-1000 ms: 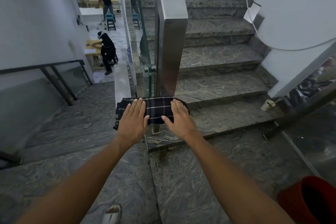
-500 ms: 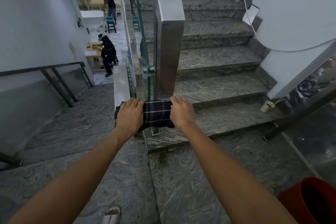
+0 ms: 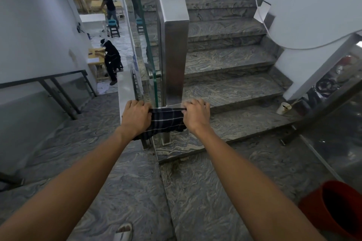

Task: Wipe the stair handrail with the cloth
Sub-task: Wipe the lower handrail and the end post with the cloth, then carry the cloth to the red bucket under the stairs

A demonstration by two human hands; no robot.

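The flat palms seen a second earlier had been curled into a grip: the cloth (image 3: 165,122) was pinched taut between the left hand (image 3: 135,117) and right hand (image 3: 195,116), lifted just before the steel handrail (image 3: 174,53). Wiping was judged imminent. The glass panel (image 3: 150,60) crowded the left; the stairs (image 3: 231,88) lay open rightward.

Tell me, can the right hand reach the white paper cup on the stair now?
Probably not as things stand. The right hand grips the dark checked cloth at the steel handrail post; the white paper cup stands far off to its right, though nothing blocks the way.
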